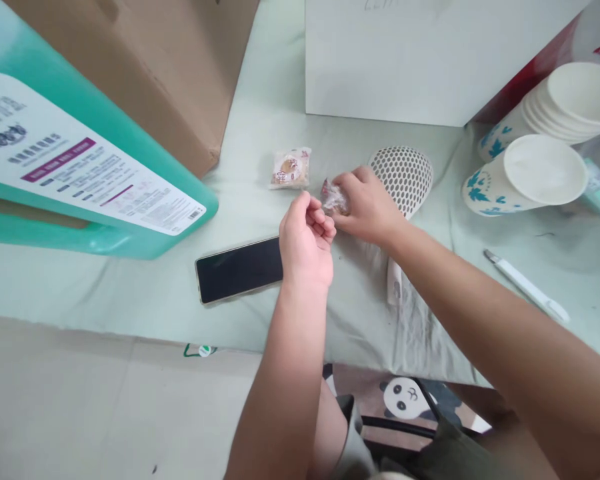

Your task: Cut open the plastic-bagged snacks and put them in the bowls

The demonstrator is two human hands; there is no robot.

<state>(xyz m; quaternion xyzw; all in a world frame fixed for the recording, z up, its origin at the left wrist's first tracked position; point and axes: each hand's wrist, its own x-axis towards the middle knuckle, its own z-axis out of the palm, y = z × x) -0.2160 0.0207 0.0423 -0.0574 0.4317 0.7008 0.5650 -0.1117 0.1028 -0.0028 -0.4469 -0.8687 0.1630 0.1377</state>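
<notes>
Held packet [335,199]: thin clear plastic film, crumpled, shiny. Far packet [290,168]: printed film, glossy. Phone [240,270]: dark glassy screen, smooth. Table cover [130,293]: matt cloth, creased. Left, jug [105,120]: smooth green plastic, soft sheen; farther carton [170,87], matt brown cardboard. Right, cups [500,180]: smooth paper. Perforated paddle [405,175]: plastic-looking. Slim tool [527,287]: smooth, plastic-looking handle.

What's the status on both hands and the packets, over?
Right hand gripping crumpled packet. Left hand curled beside it. Second packet on the cloth. Phone partly behind left hand.
</notes>
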